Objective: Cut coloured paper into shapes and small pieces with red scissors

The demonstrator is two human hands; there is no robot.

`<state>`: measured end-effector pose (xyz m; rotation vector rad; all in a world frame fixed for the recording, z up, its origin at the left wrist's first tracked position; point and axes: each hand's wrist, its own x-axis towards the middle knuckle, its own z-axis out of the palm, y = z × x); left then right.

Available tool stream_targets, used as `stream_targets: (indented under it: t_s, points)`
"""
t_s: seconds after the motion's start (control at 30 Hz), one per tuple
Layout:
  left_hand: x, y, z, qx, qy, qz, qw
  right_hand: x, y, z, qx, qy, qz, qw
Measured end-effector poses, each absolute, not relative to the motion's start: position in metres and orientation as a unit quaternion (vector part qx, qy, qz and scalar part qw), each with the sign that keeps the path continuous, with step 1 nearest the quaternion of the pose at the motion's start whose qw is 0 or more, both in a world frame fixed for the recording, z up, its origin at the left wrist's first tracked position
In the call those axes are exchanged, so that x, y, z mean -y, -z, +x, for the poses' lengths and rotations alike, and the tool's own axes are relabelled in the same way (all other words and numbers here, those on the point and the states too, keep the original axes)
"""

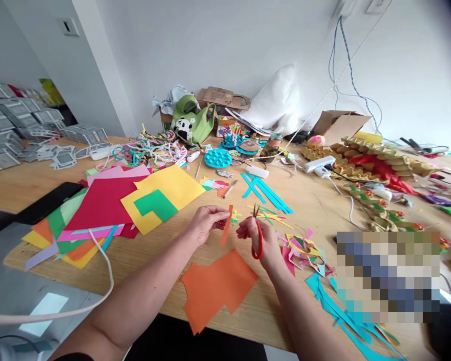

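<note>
Between the thumb and fingers of my left hand is a narrow orange paper strip, held upright. My right hand is closed around red-handled scissors, their dark blades pointing up and away from me, apart from the strip. A larger orange paper sheet with cut-out edges lies below, near the table's front edge. Small green and yellow paper bits lie just behind the strip. Thin coloured paper strips rest beyond the scissors.
Stacked coloured sheets lie left. Blue strips and a pen lie behind my hands; paper scraps are on the right. A green panda bag stands at the back, near a power strip. A white cable loops at left.
</note>
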<state>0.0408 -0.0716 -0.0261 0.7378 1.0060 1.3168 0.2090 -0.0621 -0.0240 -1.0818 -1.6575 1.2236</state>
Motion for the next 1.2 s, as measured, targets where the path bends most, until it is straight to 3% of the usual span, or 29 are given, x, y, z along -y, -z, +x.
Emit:
stream_targets:
  t_s: [0.23,0.77,1.2]
  points:
    - [0.077,0.016,0.049,-0.437,-0.603,0.279,0.606,0.079,0.028,0.192,0.702,-0.469,-0.433,0.317]
    - [0.083,0.017,0.062,-0.474,-0.625,0.341,0.518,0.086,0.032,0.184,0.646,-0.544,-0.448,0.293]
    - [0.083,0.021,0.064,-0.474,-0.617,0.365,0.511,0.087,0.03,0.183,0.626,-0.559,-0.454,0.298]
